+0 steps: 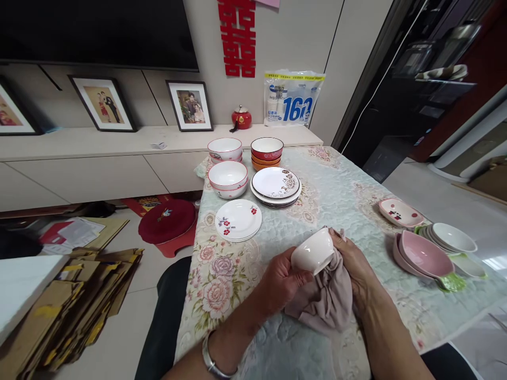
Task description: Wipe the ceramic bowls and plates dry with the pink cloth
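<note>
Gently turn the small white bowl (311, 254) near the bench's (340, 216) front edge; the left hand's (283, 278) grip holds it, the right hand's (353, 261) holds the pinkish cloth (328, 303) against it.

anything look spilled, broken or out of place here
Nothing looks spilled on the pale floral fabric tablecloth, and the glossy white round bowl in the left hand shows no visible chip. The tiled floor at left looks untidy: flattened brown cardboard heaped unevenly, loose white papers behind.

Silvery bangle (206, 354), seemingly dark trousers (165, 316)
</note>
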Motion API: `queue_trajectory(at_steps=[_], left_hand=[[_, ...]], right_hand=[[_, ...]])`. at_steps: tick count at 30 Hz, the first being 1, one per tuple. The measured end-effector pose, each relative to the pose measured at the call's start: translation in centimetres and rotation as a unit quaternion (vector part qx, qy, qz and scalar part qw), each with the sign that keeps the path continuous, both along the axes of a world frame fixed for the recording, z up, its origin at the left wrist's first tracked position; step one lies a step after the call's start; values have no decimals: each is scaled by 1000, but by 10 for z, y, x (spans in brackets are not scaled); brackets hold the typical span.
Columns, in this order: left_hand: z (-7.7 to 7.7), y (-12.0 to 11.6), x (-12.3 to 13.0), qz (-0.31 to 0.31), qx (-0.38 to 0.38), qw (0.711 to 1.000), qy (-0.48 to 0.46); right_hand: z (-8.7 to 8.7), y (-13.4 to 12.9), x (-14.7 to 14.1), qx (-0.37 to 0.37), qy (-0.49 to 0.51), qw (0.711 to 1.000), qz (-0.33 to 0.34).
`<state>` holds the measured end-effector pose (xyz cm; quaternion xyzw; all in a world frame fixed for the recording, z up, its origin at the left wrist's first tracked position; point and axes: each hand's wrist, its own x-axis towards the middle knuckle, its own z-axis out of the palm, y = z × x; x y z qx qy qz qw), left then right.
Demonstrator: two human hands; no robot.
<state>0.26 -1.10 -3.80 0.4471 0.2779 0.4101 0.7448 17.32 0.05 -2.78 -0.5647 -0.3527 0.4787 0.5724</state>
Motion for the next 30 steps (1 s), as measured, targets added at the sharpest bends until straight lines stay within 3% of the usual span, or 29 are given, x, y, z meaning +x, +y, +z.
queue_trajectory(at_steps=[4,9,11,15,17,20,23,28,30], left_hand=[[-6,0,0,20,20,999,35],[-5,-1,-1,8,38,995,88],[-3,-2,0,16,42,994,98],[0,-3,0,42,32,995,85],[0,-4,0,44,25,995,81],[1,-4,0,36,40,994,93],[2,-2,-1,55,35,994,85],[-1,0,-3,48,18,998,39],[-3,0,-2,40,0,999,6]], right_hand=[[-1,-2,-2,-19,5,999,-32],[2,-10,-5,81,-165,978,-97],[7,-14,-10,148,-277,945,-89],[19,-25,-29,311,-464,829,-15],[22,-29,-38,368,-492,788,36],[22,-31,-45,413,-491,760,107],[15,-27,-39,401,-491,768,90],[-1,-12,-16,246,-427,870,25],[-7,-10,-12,202,-414,887,23]])
